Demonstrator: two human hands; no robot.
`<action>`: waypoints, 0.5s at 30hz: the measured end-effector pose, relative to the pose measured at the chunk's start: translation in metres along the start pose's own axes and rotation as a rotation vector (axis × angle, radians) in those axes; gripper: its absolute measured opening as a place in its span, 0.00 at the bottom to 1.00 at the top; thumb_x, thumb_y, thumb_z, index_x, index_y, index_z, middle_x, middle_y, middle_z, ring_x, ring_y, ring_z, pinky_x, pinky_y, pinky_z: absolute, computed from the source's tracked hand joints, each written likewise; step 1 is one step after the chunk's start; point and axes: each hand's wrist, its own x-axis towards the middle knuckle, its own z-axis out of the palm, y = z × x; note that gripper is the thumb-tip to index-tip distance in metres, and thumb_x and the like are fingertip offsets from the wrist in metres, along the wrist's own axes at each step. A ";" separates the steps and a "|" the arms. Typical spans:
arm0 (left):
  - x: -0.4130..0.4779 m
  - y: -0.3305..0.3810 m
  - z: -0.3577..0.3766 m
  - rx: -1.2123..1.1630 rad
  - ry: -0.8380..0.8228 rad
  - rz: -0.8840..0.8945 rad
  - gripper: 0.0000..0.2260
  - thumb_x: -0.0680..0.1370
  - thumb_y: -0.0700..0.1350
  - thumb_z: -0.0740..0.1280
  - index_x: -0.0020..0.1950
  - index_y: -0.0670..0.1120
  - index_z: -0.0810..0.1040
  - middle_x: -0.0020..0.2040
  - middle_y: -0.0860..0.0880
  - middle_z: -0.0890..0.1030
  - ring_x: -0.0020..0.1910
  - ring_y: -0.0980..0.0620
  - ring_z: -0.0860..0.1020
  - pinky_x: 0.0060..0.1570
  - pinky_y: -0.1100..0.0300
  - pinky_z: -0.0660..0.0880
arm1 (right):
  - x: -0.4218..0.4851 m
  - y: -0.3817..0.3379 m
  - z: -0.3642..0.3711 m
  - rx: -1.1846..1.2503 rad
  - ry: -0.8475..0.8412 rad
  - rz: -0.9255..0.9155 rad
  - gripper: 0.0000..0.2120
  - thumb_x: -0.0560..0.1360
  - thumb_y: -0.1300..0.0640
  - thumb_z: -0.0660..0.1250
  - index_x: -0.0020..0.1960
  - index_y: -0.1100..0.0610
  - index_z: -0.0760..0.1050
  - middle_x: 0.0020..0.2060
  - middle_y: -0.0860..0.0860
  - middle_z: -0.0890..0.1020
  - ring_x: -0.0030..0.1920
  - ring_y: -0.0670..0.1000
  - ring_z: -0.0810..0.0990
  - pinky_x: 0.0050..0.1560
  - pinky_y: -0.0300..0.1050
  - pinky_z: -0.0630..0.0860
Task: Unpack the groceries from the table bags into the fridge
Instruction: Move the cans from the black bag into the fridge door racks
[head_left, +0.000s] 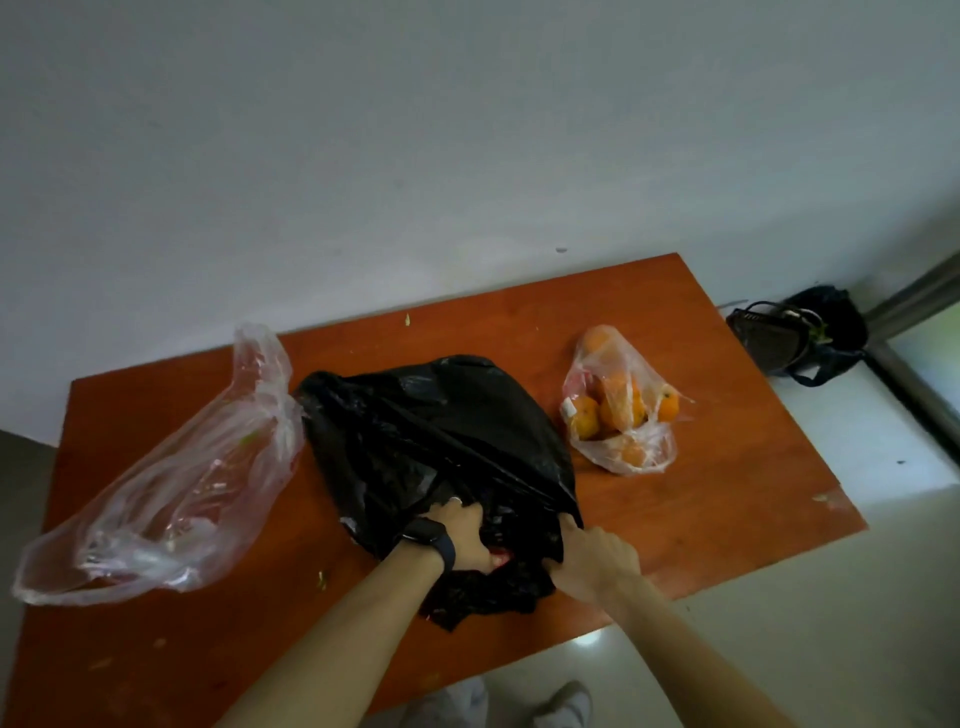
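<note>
Currently: black bag lies mid-tabletop, mouth toward the person. Right hand is clenched on the bag's right rim, with film bunched in the fist. Left hand, dark wristband at the wrist, sits at the mouth with its fingertips buried under the film; its grasp cannot be told. Clear bag lies slack just beside the black one, to the left. Bag of oranges sits apart to the right.
</note>
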 end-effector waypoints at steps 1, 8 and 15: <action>0.000 -0.002 0.000 0.009 -0.038 0.017 0.34 0.73 0.67 0.67 0.72 0.48 0.68 0.68 0.44 0.70 0.61 0.41 0.74 0.56 0.49 0.77 | 0.001 -0.002 0.003 -0.002 -0.019 0.000 0.29 0.74 0.44 0.64 0.72 0.51 0.62 0.48 0.51 0.80 0.49 0.56 0.81 0.47 0.50 0.79; -0.001 0.001 0.014 0.253 -0.067 0.126 0.20 0.77 0.54 0.66 0.67 0.49 0.73 0.65 0.43 0.69 0.59 0.41 0.73 0.49 0.49 0.77 | -0.004 -0.005 0.020 0.071 -0.025 -0.034 0.27 0.72 0.53 0.67 0.69 0.52 0.63 0.56 0.52 0.76 0.56 0.58 0.79 0.50 0.52 0.77; -0.005 0.020 0.028 0.392 -0.077 0.256 0.19 0.76 0.55 0.69 0.62 0.46 0.74 0.58 0.43 0.76 0.53 0.41 0.78 0.46 0.48 0.78 | -0.020 0.005 0.032 0.056 -0.013 -0.244 0.29 0.76 0.46 0.60 0.76 0.37 0.58 0.63 0.52 0.70 0.61 0.60 0.76 0.53 0.50 0.75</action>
